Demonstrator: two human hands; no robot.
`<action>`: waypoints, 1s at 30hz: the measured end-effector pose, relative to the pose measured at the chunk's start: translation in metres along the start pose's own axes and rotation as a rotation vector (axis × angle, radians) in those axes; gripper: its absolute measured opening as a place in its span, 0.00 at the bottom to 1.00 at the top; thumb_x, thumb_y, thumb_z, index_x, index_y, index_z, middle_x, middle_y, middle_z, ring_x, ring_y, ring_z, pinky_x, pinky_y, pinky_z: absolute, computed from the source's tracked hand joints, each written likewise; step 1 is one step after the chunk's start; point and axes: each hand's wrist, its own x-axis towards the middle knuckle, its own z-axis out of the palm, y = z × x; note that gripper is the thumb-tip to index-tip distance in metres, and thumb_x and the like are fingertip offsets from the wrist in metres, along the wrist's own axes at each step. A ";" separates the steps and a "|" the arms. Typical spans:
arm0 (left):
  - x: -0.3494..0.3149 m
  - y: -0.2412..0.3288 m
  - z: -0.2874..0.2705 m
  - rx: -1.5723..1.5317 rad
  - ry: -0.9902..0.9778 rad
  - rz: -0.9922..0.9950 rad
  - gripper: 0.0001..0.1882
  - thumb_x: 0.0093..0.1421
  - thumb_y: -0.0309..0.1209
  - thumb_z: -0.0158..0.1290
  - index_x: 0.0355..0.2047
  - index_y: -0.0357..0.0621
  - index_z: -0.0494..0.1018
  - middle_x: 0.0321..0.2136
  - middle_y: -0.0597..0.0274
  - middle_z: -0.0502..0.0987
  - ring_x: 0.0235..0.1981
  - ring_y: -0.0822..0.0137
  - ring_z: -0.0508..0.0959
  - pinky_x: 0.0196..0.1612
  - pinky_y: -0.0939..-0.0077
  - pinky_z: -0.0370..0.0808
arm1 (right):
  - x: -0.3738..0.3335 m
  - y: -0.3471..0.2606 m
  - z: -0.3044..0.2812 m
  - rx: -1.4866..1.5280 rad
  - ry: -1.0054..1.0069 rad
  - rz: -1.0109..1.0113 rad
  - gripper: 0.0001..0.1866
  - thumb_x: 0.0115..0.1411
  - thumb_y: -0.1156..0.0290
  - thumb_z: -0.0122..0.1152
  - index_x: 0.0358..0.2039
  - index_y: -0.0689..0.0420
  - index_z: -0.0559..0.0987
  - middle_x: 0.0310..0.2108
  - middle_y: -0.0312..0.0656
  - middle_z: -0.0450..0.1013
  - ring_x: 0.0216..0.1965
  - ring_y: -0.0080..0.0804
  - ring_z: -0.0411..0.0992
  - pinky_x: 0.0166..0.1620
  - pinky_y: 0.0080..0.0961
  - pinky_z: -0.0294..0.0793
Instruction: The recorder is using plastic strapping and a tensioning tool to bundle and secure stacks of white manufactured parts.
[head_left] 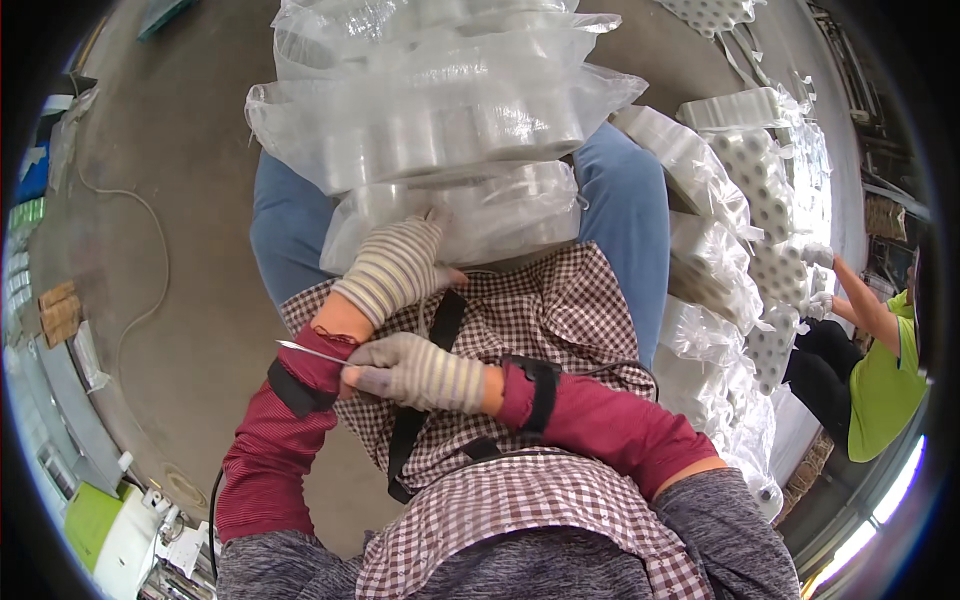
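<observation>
Pinching one pale strip (pixel 312 351), right hand (pixel 418 372); left hand (pixel 396 264) against one pack (pixel 515 208)

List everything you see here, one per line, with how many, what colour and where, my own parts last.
Nearest roll pack: one, whitish, clear-wrapped, upper centre
Stacked roll packs: several, whitish, clear-wrapped, beyond it
Side roll packs: many, whitish, right
Thin pointed tool: one, silvery, in the right hand
Cable: one, pale, left floor
Brown block: one, far left
Co-worker: one, yellow-green top, right
Edge clutter: uncountable, mixed colours, too small to tell
Apron: one, brown-and-white check, lap
Trousers: one pair, blue, legs
Sleeves: two, maroon, forearms
Left hand: one, striped glove, at the nearest pack
Right hand: one, striped glove, lower centre
</observation>
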 end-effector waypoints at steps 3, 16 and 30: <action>-0.004 -0.017 -0.001 0.051 0.036 -0.029 0.21 0.49 0.34 0.53 0.45 0.41 0.68 0.38 0.45 0.74 0.34 0.50 0.76 0.38 0.61 0.72 | -0.024 0.006 -0.008 -0.192 0.393 -0.457 0.15 0.62 0.61 0.50 0.34 0.60 0.78 0.35 0.41 0.72 0.39 0.30 0.70 0.46 0.24 0.68; 0.017 -0.031 -0.008 -0.163 0.092 -0.019 0.15 0.53 0.32 0.52 0.42 0.46 0.70 0.32 0.52 0.77 0.32 0.55 0.77 0.37 0.67 0.73 | -0.009 0.048 -0.085 0.437 0.818 0.260 0.14 0.62 0.60 0.49 0.28 0.57 0.74 0.18 0.35 0.67 0.18 0.25 0.62 0.23 0.22 0.64; 0.019 -0.022 -0.007 -0.355 0.160 -0.167 0.15 0.53 0.38 0.55 0.36 0.43 0.74 0.26 0.56 0.78 0.26 0.62 0.76 0.33 0.72 0.71 | -0.051 0.032 -0.040 0.635 0.621 0.313 0.15 0.63 0.59 0.46 0.27 0.56 0.72 0.16 0.33 0.65 0.14 0.19 0.60 0.16 0.16 0.58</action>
